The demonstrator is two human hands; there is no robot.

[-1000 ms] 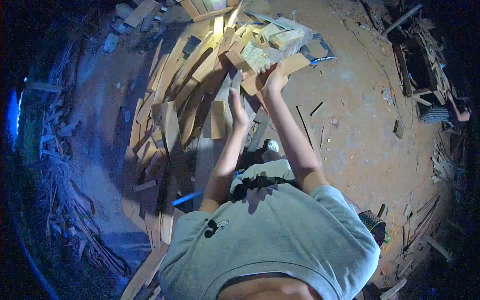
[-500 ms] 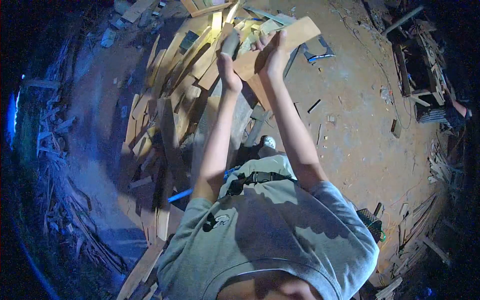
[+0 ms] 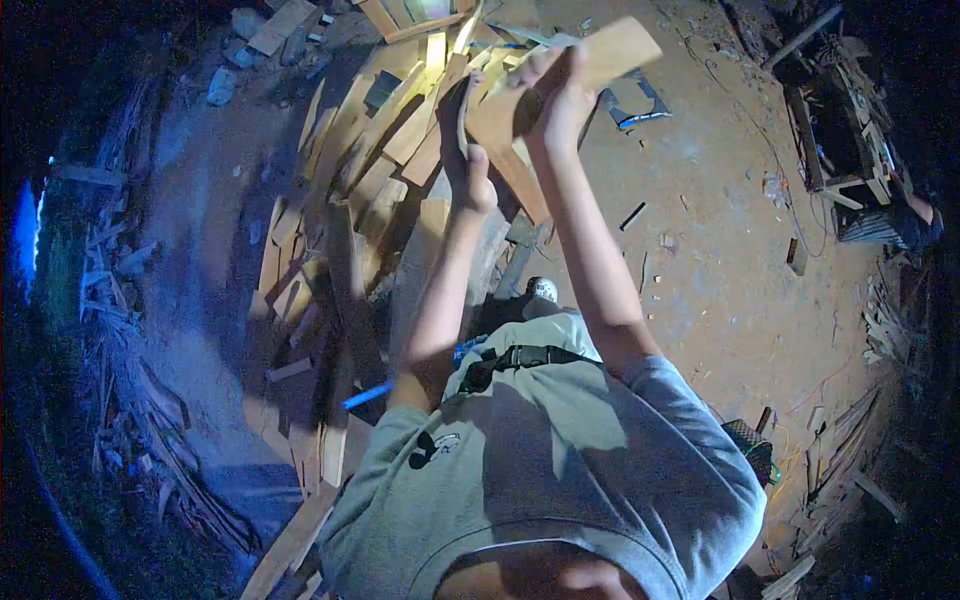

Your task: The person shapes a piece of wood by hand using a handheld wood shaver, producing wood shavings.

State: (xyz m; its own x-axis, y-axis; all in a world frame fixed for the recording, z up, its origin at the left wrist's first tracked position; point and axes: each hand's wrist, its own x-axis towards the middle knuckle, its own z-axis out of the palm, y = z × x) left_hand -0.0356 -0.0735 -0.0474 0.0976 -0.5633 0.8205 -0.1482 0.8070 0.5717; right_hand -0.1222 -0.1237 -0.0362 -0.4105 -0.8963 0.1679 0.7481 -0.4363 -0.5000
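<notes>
My right hand [image 3: 563, 105] is closed around a flat light-brown wooden piece [image 3: 625, 52], which sticks out past the fingers to the upper right. My left hand [image 3: 474, 165] is wrapped round a dark, narrow piece [image 3: 453, 125] whose lit face is turned away. Between the hands, a broader tan board [image 3: 495, 125] shows, with a long strip [image 3: 525, 180] slanting down beneath it. Whether these parts are joined cannot be made out. Behind and below the hands lies a pile of cut wooden boards [image 3: 408, 135].
A black and blue object [image 3: 635, 110] lies on the dirt floor right of the hands. Farther right stands a wooden frame [image 3: 830, 150] with a person [image 3: 905, 222] beside it. A blue tube [image 3: 368, 394] is near my waist. Wood scraps [image 3: 150, 450] line the left side.
The piece in my right hand has shifted slightly up and right. My left hand has turned and moved a little lower, with its dark piece now more upright.
</notes>
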